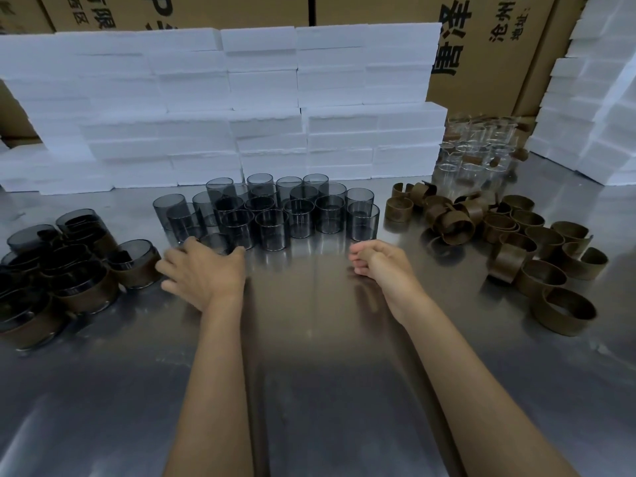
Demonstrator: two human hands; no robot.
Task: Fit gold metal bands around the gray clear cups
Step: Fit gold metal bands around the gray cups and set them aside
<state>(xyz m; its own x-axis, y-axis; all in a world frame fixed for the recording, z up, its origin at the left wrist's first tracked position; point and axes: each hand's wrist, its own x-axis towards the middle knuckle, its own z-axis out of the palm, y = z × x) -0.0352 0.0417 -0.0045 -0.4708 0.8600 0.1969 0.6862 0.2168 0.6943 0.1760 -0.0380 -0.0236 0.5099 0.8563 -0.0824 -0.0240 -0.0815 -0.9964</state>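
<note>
On the shiny steel table (309,339) both bare hands are stretched forward, well apart from each other. The left hand (203,270) is spread with its fingers relaxed, and its fingertips touch one gray clear cup (215,243) at the front edge of the group of gray clear plastic cups (275,208), which stand upright in the middle of the table. The right hand (382,261) is loosely curled and holds nothing; it hangs just above the table, in front of the cups. The loose gold metal bands (509,235) lie in a heap on the right side, near the right hand but not touching it. On the left side stand the gray cups already fitted with gold bands (79,280). Behind the cups white foam blocks (241,108) are stacked, with brown cardboard boxes (481,46) behind them.
</note>
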